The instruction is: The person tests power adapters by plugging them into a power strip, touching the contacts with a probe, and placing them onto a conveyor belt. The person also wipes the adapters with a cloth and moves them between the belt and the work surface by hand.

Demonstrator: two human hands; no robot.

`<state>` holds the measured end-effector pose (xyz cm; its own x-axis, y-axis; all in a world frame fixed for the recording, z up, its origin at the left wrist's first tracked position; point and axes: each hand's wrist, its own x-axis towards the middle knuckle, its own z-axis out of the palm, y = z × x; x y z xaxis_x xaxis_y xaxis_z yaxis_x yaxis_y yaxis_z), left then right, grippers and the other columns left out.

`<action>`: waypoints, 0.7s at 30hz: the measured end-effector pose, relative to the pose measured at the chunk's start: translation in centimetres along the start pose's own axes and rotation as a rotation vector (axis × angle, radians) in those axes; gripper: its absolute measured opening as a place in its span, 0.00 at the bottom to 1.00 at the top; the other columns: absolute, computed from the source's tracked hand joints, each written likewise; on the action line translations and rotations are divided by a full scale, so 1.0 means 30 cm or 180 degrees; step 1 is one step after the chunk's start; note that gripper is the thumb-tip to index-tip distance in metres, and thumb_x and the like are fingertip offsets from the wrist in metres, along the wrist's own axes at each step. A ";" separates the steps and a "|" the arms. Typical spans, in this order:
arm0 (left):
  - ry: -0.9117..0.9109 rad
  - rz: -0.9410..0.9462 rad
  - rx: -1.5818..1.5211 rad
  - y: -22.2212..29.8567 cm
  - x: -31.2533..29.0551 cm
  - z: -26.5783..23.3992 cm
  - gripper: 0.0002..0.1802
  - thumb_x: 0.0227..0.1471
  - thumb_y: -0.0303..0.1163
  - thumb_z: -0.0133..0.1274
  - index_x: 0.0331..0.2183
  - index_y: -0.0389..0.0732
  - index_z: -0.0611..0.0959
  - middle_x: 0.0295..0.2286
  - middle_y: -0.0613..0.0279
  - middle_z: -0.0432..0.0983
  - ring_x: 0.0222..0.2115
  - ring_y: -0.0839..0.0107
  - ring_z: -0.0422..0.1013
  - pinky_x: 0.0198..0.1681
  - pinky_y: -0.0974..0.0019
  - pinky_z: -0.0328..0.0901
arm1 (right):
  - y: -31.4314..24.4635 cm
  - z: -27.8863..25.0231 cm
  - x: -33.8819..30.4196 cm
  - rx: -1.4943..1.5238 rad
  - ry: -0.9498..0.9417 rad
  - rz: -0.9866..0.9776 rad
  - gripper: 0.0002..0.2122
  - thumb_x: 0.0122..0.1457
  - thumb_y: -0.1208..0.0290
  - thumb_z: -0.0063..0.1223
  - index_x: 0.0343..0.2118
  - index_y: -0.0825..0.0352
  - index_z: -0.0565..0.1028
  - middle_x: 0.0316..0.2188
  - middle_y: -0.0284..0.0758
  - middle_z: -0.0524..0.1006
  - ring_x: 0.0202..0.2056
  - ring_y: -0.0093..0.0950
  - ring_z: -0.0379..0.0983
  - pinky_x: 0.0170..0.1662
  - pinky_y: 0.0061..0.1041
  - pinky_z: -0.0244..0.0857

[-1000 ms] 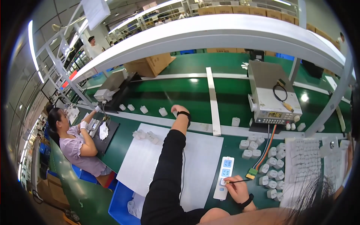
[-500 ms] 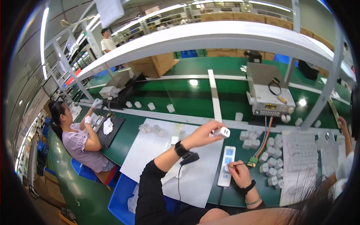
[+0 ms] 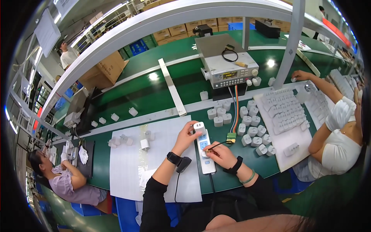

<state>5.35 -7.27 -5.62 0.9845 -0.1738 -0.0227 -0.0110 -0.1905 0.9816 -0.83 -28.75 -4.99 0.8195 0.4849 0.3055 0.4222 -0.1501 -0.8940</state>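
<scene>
My left hand (image 3: 186,138) is closed round a white two-port charger (image 3: 199,127) at the far end of a white power strip (image 3: 208,166). Whether the charger's prongs sit fully in the socket is hidden. Just nearer along the strip, my right hand (image 3: 223,155) pinches a small cable plug (image 3: 209,151). Its black cable runs to a green connector board (image 3: 231,138), which is joined by coloured wires to a grey bench tester (image 3: 230,71) with a lit display. A black adapter (image 3: 183,164) lies by my left wrist.
Several white chargers (image 3: 253,131) stand right of the strip, beside a tray (image 3: 266,108) filled with more. White sheeting (image 3: 123,166) covers the bench at left, with a few chargers on it. A metal shelf beam (image 3: 154,15) crosses above. Co-workers (image 3: 336,143) sit on both sides.
The view has swung to the right. My left hand has brought the charger from above the sheeting onto the far end of the power strip. My right hand keeps its pinch by the strip.
</scene>
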 end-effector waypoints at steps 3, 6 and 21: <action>-0.0073 0.0253 0.0573 -0.020 -0.017 0.019 0.29 0.45 0.29 0.61 0.49 0.41 0.71 0.43 0.62 0.73 0.43 0.71 0.70 0.45 0.70 0.64 | 0.004 0.010 -0.005 0.0020 -0.0013 -0.0004 0.10 0.57 0.74 0.52 0.41 0.65 0.76 0.31 0.34 0.70 0.29 0.25 0.70 0.34 0.21 0.64; -0.0011 0.0880 0.1425 -0.050 -0.041 0.025 0.28 0.44 0.29 0.61 0.48 0.41 0.71 0.42 0.60 0.73 0.44 0.68 0.70 0.46 0.70 0.64 | 0.014 0.027 -0.011 0.0068 0.0002 -0.0009 0.10 0.57 0.73 0.53 0.41 0.65 0.76 0.31 0.34 0.70 0.30 0.26 0.70 0.35 0.22 0.65; -0.0531 0.0827 0.1079 -0.034 -0.233 0.079 0.21 0.42 0.32 0.63 0.42 0.41 0.79 0.41 0.59 0.75 0.43 0.62 0.70 0.51 0.64 0.61 | -0.008 0.003 0.026 -0.0231 0.0132 -0.0608 0.08 0.54 0.75 0.53 0.37 0.67 0.77 0.30 0.38 0.76 0.31 0.33 0.72 0.35 0.27 0.67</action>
<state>-1.94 -8.15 -6.90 0.9003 -0.4055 0.1585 -0.3377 -0.4205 0.8421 -0.33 -28.27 -4.58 0.7364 0.4749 0.4818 0.5970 -0.1212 -0.7930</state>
